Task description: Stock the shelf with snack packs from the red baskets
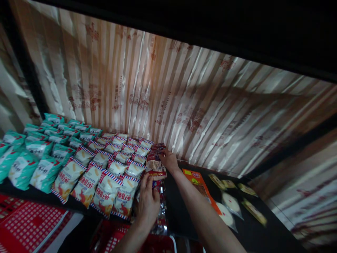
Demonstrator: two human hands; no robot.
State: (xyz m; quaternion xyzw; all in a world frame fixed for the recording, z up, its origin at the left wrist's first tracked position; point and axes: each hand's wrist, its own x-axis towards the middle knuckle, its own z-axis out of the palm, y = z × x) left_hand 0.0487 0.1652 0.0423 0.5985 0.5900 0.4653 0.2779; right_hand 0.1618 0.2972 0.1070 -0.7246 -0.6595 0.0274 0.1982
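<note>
Shelf (pixel 184 214): dark and deep.
White-and-red packets (pixel 105 186): rows on the left.
Brown packets (pixel 156 168): one file running front to back, just right of those rows, between both hands.
Right hand (pixel 169 161): at the file's far end, fingers curled onto a packet; a firm hold cannot be told.
Left hand (pixel 147 203): spread flat on the file's near end, gripping nothing.

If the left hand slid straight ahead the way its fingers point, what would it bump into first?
Probably the brown packets that the right hand touches; they lie just past the fingertips of the left hand. Depth is hard to judge, so it might graze the striped packets beside them.
</note>
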